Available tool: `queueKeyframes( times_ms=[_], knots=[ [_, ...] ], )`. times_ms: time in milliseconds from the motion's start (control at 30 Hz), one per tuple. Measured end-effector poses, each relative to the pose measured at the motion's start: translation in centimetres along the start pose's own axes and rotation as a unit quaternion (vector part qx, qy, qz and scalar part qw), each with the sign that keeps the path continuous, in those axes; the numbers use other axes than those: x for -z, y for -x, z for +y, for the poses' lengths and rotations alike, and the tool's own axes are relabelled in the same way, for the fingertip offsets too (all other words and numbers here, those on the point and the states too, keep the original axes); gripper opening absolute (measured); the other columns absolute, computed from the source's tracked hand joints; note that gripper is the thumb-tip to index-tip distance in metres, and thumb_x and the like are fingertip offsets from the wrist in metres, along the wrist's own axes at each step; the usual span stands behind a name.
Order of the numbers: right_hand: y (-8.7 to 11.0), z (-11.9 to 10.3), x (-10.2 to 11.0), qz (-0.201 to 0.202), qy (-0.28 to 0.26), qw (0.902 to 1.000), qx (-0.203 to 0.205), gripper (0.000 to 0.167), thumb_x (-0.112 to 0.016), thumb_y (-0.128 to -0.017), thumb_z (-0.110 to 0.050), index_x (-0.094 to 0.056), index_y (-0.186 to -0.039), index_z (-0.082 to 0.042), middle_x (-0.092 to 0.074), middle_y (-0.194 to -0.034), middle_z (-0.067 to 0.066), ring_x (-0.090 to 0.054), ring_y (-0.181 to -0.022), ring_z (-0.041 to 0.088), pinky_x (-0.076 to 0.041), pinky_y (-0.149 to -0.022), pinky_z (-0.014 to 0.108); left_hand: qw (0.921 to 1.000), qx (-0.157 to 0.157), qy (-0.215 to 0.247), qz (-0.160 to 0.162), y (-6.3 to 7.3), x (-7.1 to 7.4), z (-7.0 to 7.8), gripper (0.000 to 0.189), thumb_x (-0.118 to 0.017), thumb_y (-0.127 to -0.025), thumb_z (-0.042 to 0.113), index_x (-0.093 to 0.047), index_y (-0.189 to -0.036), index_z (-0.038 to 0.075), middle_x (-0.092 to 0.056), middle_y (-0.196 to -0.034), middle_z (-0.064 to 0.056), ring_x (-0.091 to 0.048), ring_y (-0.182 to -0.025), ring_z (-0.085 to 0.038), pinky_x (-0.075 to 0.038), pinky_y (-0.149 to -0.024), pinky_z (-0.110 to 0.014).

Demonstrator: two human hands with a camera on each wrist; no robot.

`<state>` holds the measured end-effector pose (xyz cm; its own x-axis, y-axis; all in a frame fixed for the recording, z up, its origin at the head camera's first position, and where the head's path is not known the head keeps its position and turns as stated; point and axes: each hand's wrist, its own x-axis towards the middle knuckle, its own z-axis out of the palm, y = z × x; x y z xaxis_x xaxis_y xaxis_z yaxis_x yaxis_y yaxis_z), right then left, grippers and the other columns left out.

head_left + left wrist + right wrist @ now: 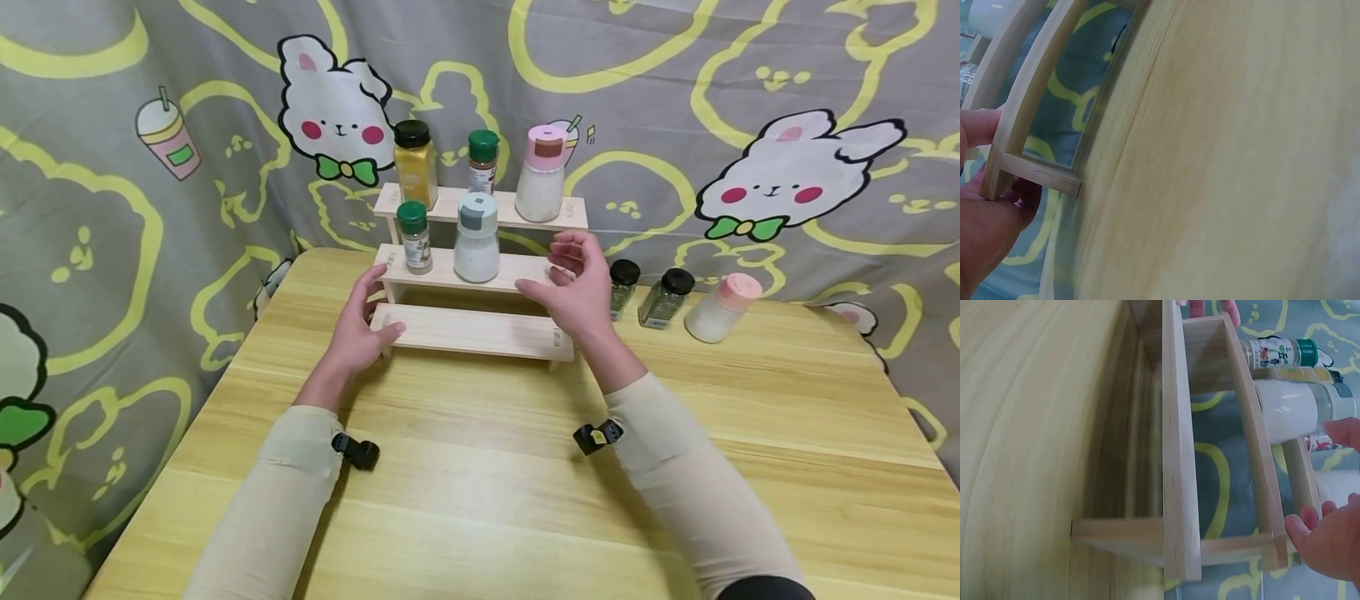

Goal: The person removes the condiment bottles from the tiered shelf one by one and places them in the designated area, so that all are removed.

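Observation:
A three-tier wooden rack (472,329) stands on the table. My left hand (358,329) grips its left end, the thumb over the lowest shelf; in the left wrist view the fingers curl about the frame. By the right end of the middle shelf is my right hand (581,287), fingers apart and lightly bent, holding nothing. On the middle shelf sit a green-capped spice jar (417,246) and a white-topped shaker (477,250) of white grains. The top shelf bears a black-capped jar of yellow powder (416,171), another green-capped jar (482,158) and a pink-topped shaker (541,183).
Right of the rack, two black-capped jars (665,302) and a pink-capped shaker (718,312) stand on the wooden table (480,500). A grey patterned curtain (637,50) hangs close behind the rack and along the left side.

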<state>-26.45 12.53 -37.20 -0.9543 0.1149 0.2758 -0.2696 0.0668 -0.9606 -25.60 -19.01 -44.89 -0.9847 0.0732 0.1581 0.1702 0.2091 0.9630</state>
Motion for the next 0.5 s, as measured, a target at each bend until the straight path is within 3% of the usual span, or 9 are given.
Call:
queueKeyframes(
  times_ms=[367, 500],
  knots=[
    [-0.6, -0.1, -2.1, -0.014, 0.01, 0.9998, -0.004, 0.069, -0.091, -0.066, 0.0, -0.053, -0.123, -0.009, -0.054, -0.119, 0.01, -0.055, -0.112, 0.026, -0.046, -0.1, 0.037, 1.0, 0.001, -0.001, 0.001, 0.0, 0.0, 0.0, 0.092, -0.066, -0.084, -0.018, -0.031, -0.156, 0.027, -0.033, -0.152, -0.016, -0.04, -0.132, -0.04, -0.033, -0.108, -0.052],
    [-0.9, -0.1, -2.8, -0.015, 0.014, 0.9998, 0.003, 0.07, -0.091, -0.066, 0.0, -0.052, -0.124, -0.006, -0.055, -0.119, 0.009, -0.056, -0.111, 0.022, -0.046, -0.099, 0.037, 1.0, 0.006, 0.003, -0.007, 0.4, -0.1, 1.3, 0.09, -0.065, -0.084, -0.019, -0.03, -0.156, 0.02, -0.032, -0.151, -0.02, -0.039, -0.132, -0.043, -0.033, -0.108, -0.053]
  ],
)
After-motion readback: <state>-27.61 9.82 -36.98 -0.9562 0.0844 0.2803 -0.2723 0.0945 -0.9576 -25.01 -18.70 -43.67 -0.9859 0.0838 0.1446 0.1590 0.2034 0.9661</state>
